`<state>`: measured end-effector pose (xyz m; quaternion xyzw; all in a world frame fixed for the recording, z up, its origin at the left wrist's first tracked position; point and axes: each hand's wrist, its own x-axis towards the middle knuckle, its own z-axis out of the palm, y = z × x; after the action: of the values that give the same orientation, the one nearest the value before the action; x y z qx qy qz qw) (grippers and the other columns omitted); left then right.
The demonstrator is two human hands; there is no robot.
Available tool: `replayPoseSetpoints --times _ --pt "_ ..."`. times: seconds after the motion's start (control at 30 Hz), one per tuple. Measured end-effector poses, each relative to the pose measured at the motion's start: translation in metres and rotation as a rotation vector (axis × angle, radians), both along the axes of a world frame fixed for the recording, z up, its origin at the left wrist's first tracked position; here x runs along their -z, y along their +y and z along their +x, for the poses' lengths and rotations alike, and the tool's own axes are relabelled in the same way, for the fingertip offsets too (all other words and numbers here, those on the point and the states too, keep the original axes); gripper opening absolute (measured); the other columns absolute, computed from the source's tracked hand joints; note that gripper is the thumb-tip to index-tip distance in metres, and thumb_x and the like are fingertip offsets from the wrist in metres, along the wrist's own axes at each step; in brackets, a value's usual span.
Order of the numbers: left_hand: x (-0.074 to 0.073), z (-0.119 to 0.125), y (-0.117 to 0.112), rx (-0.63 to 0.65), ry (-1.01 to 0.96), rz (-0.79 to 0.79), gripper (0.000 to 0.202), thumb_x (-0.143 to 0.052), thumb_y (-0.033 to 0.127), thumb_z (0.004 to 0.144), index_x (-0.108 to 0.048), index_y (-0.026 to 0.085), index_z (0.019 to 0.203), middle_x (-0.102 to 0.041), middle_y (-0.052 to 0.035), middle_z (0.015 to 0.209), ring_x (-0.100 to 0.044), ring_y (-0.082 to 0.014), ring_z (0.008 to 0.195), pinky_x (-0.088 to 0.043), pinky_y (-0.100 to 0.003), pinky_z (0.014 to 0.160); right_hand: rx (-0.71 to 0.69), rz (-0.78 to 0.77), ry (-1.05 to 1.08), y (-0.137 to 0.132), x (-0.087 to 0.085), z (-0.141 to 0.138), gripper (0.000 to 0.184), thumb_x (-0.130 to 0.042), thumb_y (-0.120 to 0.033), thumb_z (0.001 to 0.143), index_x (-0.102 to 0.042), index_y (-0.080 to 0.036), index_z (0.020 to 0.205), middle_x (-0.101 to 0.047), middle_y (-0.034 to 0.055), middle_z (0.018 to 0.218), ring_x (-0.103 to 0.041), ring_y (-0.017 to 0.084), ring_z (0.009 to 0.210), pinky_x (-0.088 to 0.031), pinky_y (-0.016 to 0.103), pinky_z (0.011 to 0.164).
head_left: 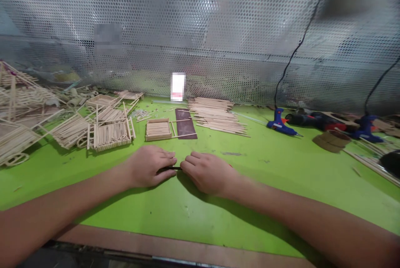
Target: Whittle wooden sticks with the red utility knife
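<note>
My left hand (153, 166) and my right hand (208, 172) meet over the middle of the green tabletop (150, 218). Between them runs a thin dark rod (176, 168), its ends hidden inside both hands. Both hands are closed on it; a speck of red shows beside the right one. Just beyond my hands lies a small wooden stick cart (158, 129) with two long handles. Those handles rest over a dark brown rectangular sheet (186, 124). A pile of thin wooden sticks (215, 113) spreads behind my right hand.
Several stick-built carts (112, 134) crowd the left side. To the right stand a blue glue gun (281, 123) on a hanging cord and a second blue glue gun (369, 128), with a brown ring-shaped piece (331, 140) between. A perforated metal screen (200, 30) closes the back.
</note>
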<state>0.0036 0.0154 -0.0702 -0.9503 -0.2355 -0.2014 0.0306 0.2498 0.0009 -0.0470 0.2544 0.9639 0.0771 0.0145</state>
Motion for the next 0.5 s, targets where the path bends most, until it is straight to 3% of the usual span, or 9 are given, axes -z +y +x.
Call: replayPoseSetpoints --times 0.27,0.5 --pt "-0.0078 -0.0011 -0.0025 0.006 0.01 0.065 0.034 -0.044 0.03 0.108 -0.073 0.015 0.117 -0.08 -0.0097 0.112 -0.075 -0.0226 0.093 -0.057 -0.041 0.086 -0.02 -0.002 0.025 0.001 0.0031 0.0021 0.014 -0.056 -0.011 0.095 -0.064 -0.013 0.107 -0.069 0.0095 0.094 -0.06 0.022 0.09 -0.047 0.033 0.08" --pt "-0.0082 0.0016 -0.0022 0.044 0.031 0.163 0.023 -0.053 0.017 0.102 -0.068 0.017 0.084 -0.071 -0.0025 0.078 -0.06 -0.0182 0.073 -0.044 -0.034 0.077 -0.006 -0.039 0.044 0.0018 0.0024 0.0012 0.014 -0.056 -0.006 0.093 -0.063 -0.014 0.103 -0.068 0.0083 0.092 -0.06 0.022 0.088 -0.046 0.032 0.078"
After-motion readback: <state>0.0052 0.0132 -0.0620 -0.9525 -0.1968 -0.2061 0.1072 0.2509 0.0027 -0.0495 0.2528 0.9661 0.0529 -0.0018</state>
